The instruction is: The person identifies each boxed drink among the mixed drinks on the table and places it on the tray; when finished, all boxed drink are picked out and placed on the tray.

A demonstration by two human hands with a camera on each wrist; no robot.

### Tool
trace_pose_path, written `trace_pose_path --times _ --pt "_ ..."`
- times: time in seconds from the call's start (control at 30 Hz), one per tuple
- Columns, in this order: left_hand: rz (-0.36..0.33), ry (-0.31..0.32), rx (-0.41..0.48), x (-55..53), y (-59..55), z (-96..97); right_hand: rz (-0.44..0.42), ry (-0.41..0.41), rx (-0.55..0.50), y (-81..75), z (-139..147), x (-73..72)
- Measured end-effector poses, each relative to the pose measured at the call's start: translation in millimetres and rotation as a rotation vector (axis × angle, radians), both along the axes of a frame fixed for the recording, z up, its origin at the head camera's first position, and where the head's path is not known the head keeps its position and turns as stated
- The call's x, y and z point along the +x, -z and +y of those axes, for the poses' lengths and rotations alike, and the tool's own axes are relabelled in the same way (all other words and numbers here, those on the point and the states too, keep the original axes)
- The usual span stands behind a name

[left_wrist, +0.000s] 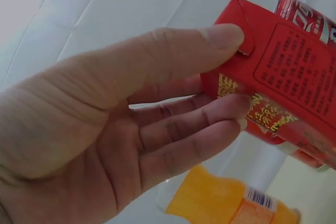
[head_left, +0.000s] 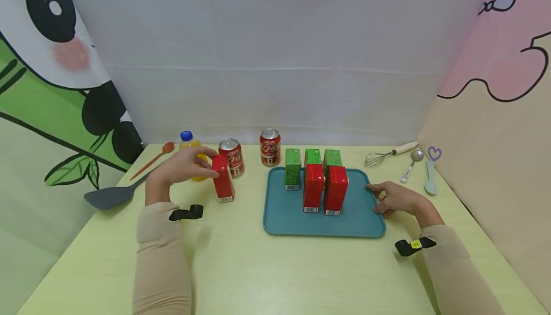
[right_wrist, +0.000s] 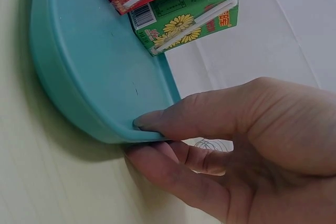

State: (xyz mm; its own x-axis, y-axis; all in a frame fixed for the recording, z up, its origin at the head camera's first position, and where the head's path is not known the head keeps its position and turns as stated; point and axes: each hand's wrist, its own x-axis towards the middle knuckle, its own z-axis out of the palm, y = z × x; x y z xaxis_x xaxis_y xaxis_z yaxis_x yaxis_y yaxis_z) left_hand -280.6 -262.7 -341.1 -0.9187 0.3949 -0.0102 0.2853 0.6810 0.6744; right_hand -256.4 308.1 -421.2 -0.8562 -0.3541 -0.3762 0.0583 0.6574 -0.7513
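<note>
Between thumb and fingers my left hand (head_left: 182, 165) pinches the top of a red drink carton (head_left: 223, 179), left of the tray; the left wrist view shows the thumb on one face of this carton (left_wrist: 283, 66). My right hand (head_left: 398, 197) grips the right rim of a teal tray (head_left: 284, 224), thumb over the edge and fingers beneath, as the right wrist view shows. Standing on the tray are two red cartons (head_left: 313, 188) in front and three green cartons (head_left: 292, 169) behind them, partly hidden.
Behind the held carton stand a red soda can (head_left: 232, 157) and an orange juice bottle (head_left: 186, 137); another can (head_left: 270, 148) is farther right. A grey spatula (head_left: 109, 197) and red spoon (head_left: 150, 164) lie left. At right lie a whisk (head_left: 389, 154), metal spoon (head_left: 412, 165) and pale-green utensil (head_left: 431, 178).
</note>
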Motion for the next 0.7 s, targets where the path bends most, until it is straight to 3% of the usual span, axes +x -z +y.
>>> trace_pose_path --times 0.2,0.43,0.6,0.7 --pt "-0.028 0.041 0.006 -4.5 2.1 17.1 0.000 -0.001 0.008 0.3 1 0.0" --pt "-0.040 0.038 0.024 -9.0 7.6 25.8 0.001 0.000 0.009 1.1 0 -1.3" --pt "-0.100 0.076 0.105 -14.6 19.2 21.2 0.005 -0.001 0.018 1.1 0 -0.5" --pt "-0.139 0.103 0.105 -18.6 29.1 18.3 0.005 -0.002 0.021 1.4 0 -0.1"
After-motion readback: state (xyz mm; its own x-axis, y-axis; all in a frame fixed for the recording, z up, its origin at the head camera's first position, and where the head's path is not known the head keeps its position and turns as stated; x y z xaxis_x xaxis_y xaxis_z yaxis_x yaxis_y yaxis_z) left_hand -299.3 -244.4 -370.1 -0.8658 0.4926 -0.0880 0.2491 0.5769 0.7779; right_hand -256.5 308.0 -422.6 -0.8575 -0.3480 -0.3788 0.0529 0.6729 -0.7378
